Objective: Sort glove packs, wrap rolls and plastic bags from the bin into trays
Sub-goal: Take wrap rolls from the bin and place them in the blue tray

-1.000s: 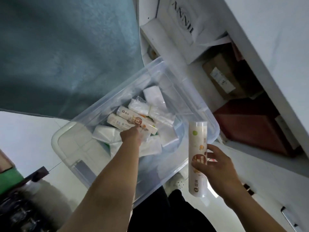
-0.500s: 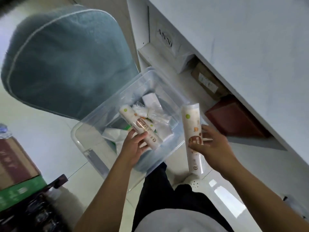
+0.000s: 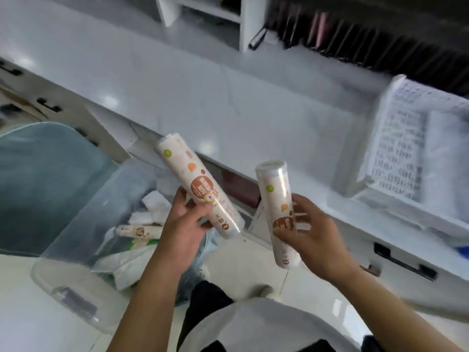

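Note:
My left hand (image 3: 183,226) grips a cream wrap roll (image 3: 195,184) with fruit print, held slanted above the clear plastic bin (image 3: 76,252). My right hand (image 3: 313,240) holds a second, like wrap roll (image 3: 276,207) nearly upright, to the right of the bin. Down in the bin lie another wrap roll (image 3: 138,231) and several white plastic packs (image 3: 154,207). A white slotted tray (image 3: 406,153) stands on the white desk (image 3: 203,97) at the right, blurred.
A teal chair cushion (image 3: 43,179) sits left of the bin. Drawer fronts with black handles (image 3: 403,262) run under the desk's edge. A white shelf unit (image 3: 215,19) and dark upright items (image 3: 368,36) stand at the back of the desk.
My left hand has lifted a wrap roll out of the bin. Both hands rose with their rolls, and the view swung up from the bin to the desk and tray.

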### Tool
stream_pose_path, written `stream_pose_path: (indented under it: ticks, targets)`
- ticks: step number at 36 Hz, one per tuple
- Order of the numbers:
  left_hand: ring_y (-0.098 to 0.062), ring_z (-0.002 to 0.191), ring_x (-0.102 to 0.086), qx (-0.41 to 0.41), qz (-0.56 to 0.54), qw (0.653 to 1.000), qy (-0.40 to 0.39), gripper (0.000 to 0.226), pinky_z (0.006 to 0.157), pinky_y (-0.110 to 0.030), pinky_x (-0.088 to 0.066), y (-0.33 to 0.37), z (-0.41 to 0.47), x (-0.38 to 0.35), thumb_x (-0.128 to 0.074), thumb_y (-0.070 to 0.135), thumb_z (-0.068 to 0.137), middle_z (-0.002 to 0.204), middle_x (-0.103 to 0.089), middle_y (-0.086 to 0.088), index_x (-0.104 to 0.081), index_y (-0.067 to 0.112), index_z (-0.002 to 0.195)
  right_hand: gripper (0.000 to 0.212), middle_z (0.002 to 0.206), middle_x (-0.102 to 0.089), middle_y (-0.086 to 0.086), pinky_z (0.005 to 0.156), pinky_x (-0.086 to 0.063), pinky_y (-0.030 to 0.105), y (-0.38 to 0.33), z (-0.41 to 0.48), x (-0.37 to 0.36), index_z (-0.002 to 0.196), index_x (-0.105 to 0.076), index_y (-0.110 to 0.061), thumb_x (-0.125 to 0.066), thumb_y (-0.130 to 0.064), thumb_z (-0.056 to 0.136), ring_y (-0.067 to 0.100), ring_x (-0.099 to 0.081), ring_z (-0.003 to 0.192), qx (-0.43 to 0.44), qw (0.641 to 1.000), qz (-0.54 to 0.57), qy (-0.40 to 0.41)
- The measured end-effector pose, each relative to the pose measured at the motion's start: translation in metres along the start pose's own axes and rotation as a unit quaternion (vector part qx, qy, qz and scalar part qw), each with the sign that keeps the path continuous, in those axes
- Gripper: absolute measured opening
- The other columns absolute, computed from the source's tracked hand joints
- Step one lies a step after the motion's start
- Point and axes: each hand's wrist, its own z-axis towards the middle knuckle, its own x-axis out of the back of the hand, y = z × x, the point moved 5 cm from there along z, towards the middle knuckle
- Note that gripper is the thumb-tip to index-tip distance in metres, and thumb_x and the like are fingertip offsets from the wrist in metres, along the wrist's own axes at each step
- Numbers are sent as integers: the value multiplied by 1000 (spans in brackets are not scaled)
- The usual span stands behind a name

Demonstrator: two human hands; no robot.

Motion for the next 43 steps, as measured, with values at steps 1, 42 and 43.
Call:
stream_pose_path:
  ticks: [1, 42, 43]
  targets:
    - [-19, 110, -67, 7, 5, 1000, -24, 46, 90, -45, -55, -4, 1, -22, -71, 12, 76, 117, -68, 1, -65, 35, 115, 58, 106, -63, -22, 76, -49, 16, 8, -12, 18, 128, -51, -39, -77, -33, 76, -13, -55, 99, -5, 1000, 18, 21]
    - [-15, 91, -74, 258, 240, 874, -334, 41, 60, -30, -59, -193, 84, -470, -79, 42, 66, 105, -77, 2, -74, 38, 106, 62, 123, -58, -3, 82, -54, 42, 165, -162, 418, 135, -49, -28, -73, -15, 80, 24, -57, 107, -92, 885, -384, 248]
    - [-15, 90, -74, 263, 242, 872, -334, 41, 60, -30, -59, -197, 87, -473, -78, 42, 67, 106, -76, 2, -73, 38, 108, 59, 124, -57, -2, 84, -54, 43, 171, -153, 422, 136, -49, -28, -71, -17, 82, 25, -56, 108, -99, 884, -404, 214]
